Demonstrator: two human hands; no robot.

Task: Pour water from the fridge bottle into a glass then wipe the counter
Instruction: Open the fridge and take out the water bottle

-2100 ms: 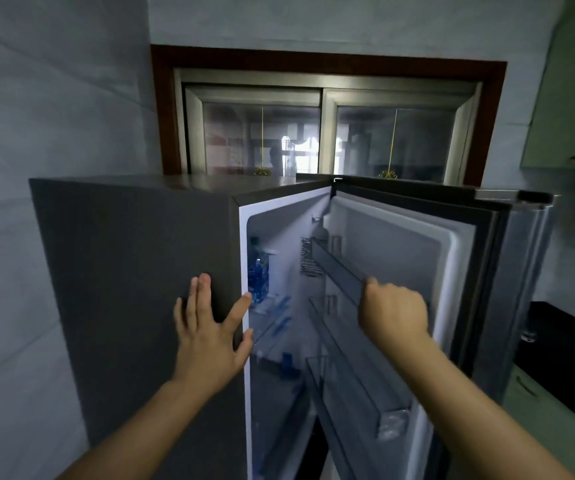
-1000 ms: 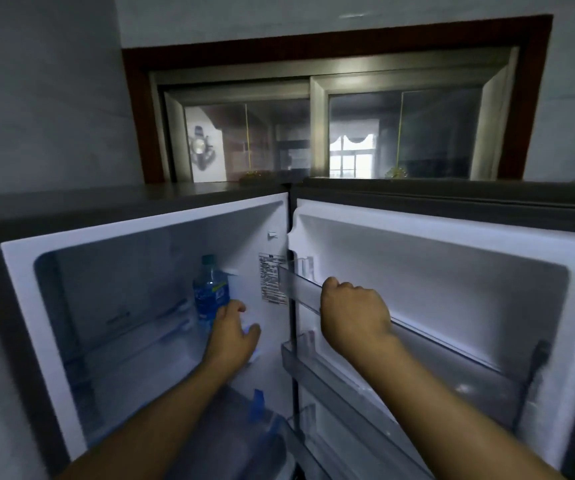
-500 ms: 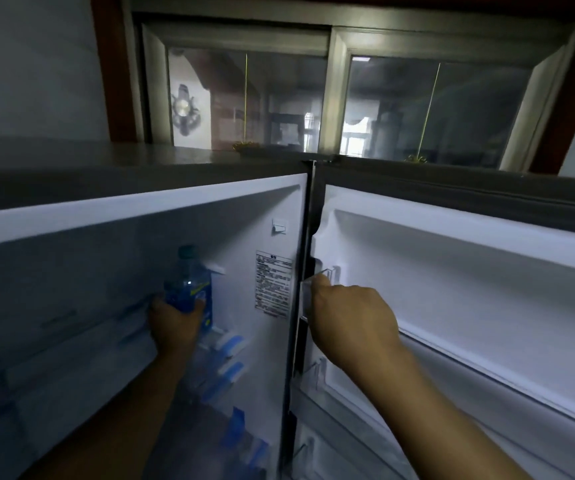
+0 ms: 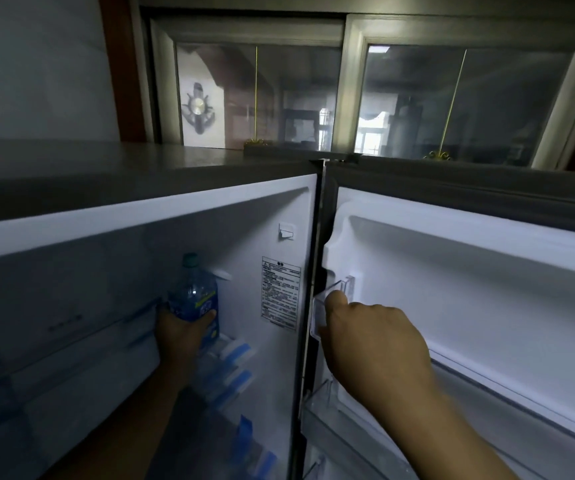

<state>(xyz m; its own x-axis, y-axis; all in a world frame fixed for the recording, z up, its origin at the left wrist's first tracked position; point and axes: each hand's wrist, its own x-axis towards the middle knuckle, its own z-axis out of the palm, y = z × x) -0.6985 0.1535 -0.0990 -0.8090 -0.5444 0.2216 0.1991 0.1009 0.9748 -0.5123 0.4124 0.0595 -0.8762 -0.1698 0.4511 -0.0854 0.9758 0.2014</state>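
Bottle gripped by left hand inside fridge; right hand grips door shelf.

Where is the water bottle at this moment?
In the head view the water bottle is upright inside the open fridge, left of centre, gripped low by the left hand, just left of the label sticker.

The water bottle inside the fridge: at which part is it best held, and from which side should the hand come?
Around the lower body, below the shoulder, coming from the open front. The bottle stands upright and its round body narrows towards the top, so the wide part gives fingers most to wrap. The left hand grips it there.
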